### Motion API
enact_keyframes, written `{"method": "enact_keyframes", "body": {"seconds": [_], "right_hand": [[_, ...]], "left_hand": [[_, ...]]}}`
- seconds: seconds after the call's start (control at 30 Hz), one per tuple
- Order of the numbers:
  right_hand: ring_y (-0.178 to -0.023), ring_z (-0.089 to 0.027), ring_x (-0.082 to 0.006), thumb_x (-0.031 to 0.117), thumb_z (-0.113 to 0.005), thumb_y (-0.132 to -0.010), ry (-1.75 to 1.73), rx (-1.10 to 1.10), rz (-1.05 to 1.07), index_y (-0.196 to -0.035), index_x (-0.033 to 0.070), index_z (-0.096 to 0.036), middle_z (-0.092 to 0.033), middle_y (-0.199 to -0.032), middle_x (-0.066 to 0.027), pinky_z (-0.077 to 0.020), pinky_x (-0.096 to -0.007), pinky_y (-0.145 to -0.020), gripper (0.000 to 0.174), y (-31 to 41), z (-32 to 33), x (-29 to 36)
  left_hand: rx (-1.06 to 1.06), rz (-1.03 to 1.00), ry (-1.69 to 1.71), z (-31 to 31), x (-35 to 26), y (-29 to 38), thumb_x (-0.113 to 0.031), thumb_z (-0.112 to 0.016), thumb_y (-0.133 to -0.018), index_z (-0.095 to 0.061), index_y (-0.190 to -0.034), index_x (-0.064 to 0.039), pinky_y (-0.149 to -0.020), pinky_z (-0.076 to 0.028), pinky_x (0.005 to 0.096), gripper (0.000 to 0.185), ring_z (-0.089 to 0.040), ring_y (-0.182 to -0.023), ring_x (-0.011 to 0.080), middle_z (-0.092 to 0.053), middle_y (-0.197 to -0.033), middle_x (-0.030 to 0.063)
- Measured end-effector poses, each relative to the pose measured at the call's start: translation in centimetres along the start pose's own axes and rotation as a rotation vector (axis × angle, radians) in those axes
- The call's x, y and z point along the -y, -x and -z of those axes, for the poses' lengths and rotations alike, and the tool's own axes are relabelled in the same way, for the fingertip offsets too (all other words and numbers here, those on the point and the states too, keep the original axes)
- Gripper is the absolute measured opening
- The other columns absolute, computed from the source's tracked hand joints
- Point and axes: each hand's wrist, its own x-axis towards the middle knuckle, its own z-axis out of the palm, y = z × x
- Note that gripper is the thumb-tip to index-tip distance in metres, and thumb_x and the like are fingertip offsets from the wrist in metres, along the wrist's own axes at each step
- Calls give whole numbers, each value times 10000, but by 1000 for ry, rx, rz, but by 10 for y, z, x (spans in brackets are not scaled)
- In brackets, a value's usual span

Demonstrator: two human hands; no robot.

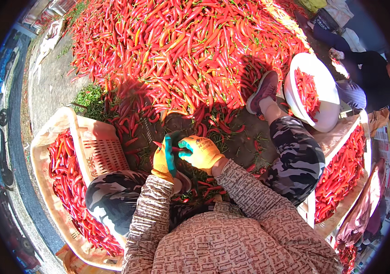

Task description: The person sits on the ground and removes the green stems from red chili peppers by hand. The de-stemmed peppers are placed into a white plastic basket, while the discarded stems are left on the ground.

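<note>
My left hand (166, 157), in a yellow work glove with a green coated palm, holds a red chili pepper (158, 144) whose tip sticks out on the left. My right hand (200, 152), gloved the same way, has its fingertips at the pepper's other end; the fingers partly hide it, and whether they pinch the stem I cannot tell. Both hands are between my bent legs, over dark ground with loose peppers and green stems. Beyond them spreads a large heap of red chili peppers (188, 58).
Plastic crates (104, 147) of red peppers stand at my left and right (339, 137). A white basin (327, 89) with some peppers leans beyond my right knee. Green stems (92, 102) lie piled beyond the left crate. Another person (369, 78) is at the upper right.
</note>
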Motion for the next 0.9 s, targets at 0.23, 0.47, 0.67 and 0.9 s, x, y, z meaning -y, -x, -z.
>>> {"method": "enact_keyframes", "body": {"seconds": [0.23,0.47,0.67,0.9], "right_hand": [[-764,-614,-138,195,-608,-866,-984,520,-410,-1101,32,-563,-664,-851,-79,-474,-279,-657,291,14,6,-19],[-788,-590,-116,203,-571,-861,-1107,445,-244,-972,35,-616,-658,-915,-45,-463,-265,-685,206,-5,-24,-67],[-1015,-562,-275,280,-593,-806,707,132,-348,-1193,180,-542,-543,-1175,-92,-443,-394,-816,402,-80,-26,-144],[-1075,-531,-242,208,-557,-849,800,372,-365,-1281,170,-451,-488,-1288,-120,-423,-381,-834,446,-97,-41,-176]], "left_hand": [[217,340,877,1,-17,9,-236,-413,-954,-478,-1225,4,-897,-467,327,368,-583,-1025,253,-565,-1171,172],[-113,240,1171,0,-35,-4,-305,-450,-946,-428,-1282,9,-820,-469,356,461,-568,-925,237,-590,-1024,117],[-323,316,838,2,-42,-16,-211,-483,-937,-502,-1242,-20,-566,-401,232,361,-426,-602,88,-436,-664,-11],[-298,323,649,5,-35,-21,-125,-422,-954,-499,-1237,14,-602,-442,235,324,-495,-601,101,-507,-678,-4]]}}
